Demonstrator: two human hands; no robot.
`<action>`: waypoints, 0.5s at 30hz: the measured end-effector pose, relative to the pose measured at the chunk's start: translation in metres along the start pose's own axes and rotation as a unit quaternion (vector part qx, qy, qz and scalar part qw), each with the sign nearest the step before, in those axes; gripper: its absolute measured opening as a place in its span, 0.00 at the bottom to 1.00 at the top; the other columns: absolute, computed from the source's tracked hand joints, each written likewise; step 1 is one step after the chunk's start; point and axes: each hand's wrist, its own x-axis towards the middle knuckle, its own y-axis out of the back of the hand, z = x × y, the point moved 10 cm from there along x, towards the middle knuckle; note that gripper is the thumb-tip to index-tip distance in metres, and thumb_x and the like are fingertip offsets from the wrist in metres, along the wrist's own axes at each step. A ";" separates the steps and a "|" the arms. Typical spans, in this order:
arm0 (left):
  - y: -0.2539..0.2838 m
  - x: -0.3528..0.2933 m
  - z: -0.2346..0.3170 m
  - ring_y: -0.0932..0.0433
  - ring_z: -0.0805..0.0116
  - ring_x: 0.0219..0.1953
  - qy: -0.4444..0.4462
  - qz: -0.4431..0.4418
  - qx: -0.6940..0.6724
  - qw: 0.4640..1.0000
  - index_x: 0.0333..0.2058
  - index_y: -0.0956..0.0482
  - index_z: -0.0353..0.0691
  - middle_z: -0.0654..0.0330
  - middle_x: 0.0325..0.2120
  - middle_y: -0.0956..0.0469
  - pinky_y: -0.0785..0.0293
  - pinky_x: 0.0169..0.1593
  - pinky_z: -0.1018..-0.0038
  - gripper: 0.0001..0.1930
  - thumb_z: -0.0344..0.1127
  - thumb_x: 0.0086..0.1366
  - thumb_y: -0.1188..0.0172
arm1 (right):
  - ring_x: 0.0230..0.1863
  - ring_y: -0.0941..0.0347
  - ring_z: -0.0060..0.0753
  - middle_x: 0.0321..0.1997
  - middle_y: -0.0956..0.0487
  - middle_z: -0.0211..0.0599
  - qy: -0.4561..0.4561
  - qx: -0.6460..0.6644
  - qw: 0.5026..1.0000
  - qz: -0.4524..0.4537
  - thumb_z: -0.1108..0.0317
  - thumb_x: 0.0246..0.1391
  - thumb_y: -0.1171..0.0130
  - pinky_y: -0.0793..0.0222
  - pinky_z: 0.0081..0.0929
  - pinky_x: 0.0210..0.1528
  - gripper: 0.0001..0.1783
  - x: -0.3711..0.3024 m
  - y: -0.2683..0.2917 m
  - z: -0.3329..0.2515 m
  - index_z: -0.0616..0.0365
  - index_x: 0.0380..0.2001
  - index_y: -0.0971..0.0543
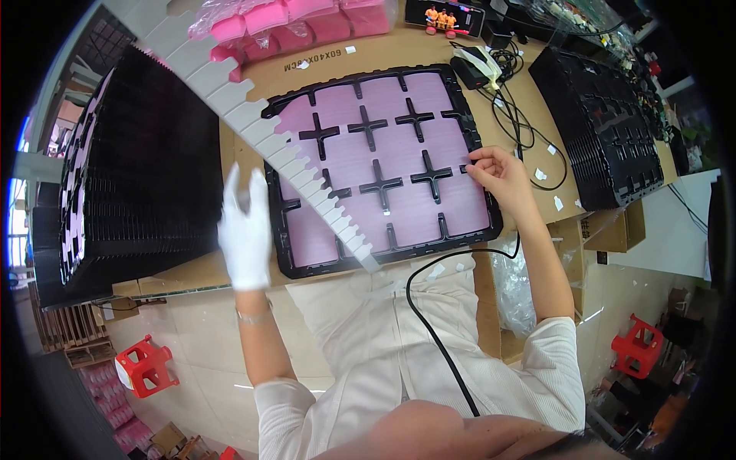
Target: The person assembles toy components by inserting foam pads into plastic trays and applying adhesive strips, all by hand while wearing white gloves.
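Observation:
A black plastic tray [452,238] with cross-shaped dividers lies on the table in front of me, its cells showing pink-purple sheet. My left hand [247,234], in a white glove, is beside the tray's left rim with its fingers apart and nothing in it; its edges are slightly blurred. My bare right hand [500,175] is closed at the right rim, thumb and fingertips pinching there. A pale grey strip with notched edges [284,157] runs slantwise across the view and covers part of the tray's left side.
A tall stack of black trays [153,169] stands at the left, another tray stack [602,126] at the right. Pink wrapped packs [307,27] lie at the back. Cables [521,126] coil right of the tray, and one black cable hangs over my front. Red stools [146,366] stand on the floor.

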 end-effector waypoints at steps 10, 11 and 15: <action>-0.086 0.106 0.002 0.29 0.80 0.31 -0.008 -0.123 -0.280 0.952 0.56 0.28 0.37 0.63 0.33 0.22 0.31 0.38 0.83 0.25 0.42 0.63 0.38 | 0.24 0.35 0.10 0.26 0.25 0.23 0.014 -0.032 0.999 0.010 0.73 0.49 0.35 0.36 0.11 0.29 0.12 -0.001 -0.005 0.001 0.65 0.37 0.21; -0.083 0.105 0.010 0.29 0.81 0.31 -0.051 -0.118 -0.268 0.955 0.56 0.28 0.38 0.64 0.33 0.22 0.32 0.39 0.84 0.26 0.40 0.61 0.36 | 0.24 0.35 0.10 0.25 0.25 0.23 0.011 -0.027 1.000 0.012 0.74 0.49 0.35 0.36 0.11 0.28 0.12 -0.001 -0.004 0.001 0.65 0.37 0.21; -0.085 0.098 -0.022 0.25 0.74 0.40 0.056 -0.113 -0.214 0.969 0.56 0.28 0.38 0.59 0.38 0.21 0.29 0.48 0.76 0.26 0.43 0.62 0.37 | 0.24 0.35 0.11 0.25 0.26 0.23 0.016 -0.035 0.999 0.014 0.74 0.48 0.35 0.37 0.12 0.28 0.12 -0.003 -0.005 -0.003 0.64 0.37 0.21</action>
